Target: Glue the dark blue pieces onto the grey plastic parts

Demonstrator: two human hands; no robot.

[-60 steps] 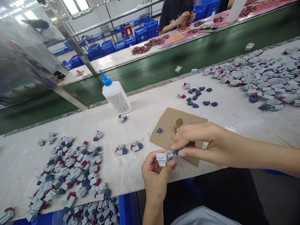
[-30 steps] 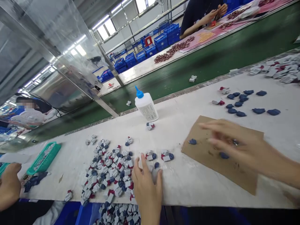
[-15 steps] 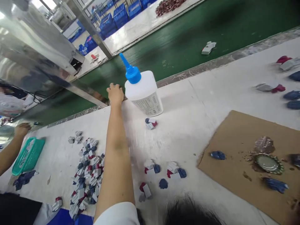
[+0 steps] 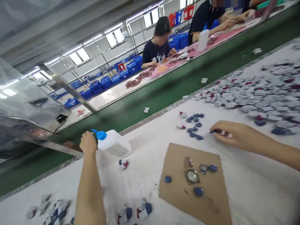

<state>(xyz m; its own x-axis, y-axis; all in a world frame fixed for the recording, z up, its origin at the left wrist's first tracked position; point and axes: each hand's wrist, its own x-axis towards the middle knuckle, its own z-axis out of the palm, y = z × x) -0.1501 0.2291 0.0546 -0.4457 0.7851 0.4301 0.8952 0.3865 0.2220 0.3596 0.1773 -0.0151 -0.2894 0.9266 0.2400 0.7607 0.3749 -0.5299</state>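
My left hand (image 4: 88,142) rests at the far edge of the table, fingers loosely bent, with no object visible in it. Just right of it stands a white squeeze bottle (image 4: 114,145) with a blue nozzle cap. My right hand (image 4: 226,131) pinches a small dark blue piece (image 4: 213,131) low over the table. Several similar dark blue pieces (image 4: 195,125) lie left of that hand. Nearer me is a brown cardboard sheet (image 4: 173,156), bearing a metal bottle cap (image 4: 192,176), a brown smear (image 4: 188,162) and a few blue pieces (image 4: 198,191).
A green conveyor belt (image 4: 131,114) runs beyond the table with a few white pieces on it. Many grey-white pieces (image 4: 253,93) spread at the right, and a smaller heap (image 4: 57,212) lies lower left. Across the belt, people sit working; blue crates (image 4: 105,82) stand behind.
The view has swung up and right, bringing my right hand, the spread of grey-white pieces and the people across the belt into sight. My left hand still stays beside the bottle.
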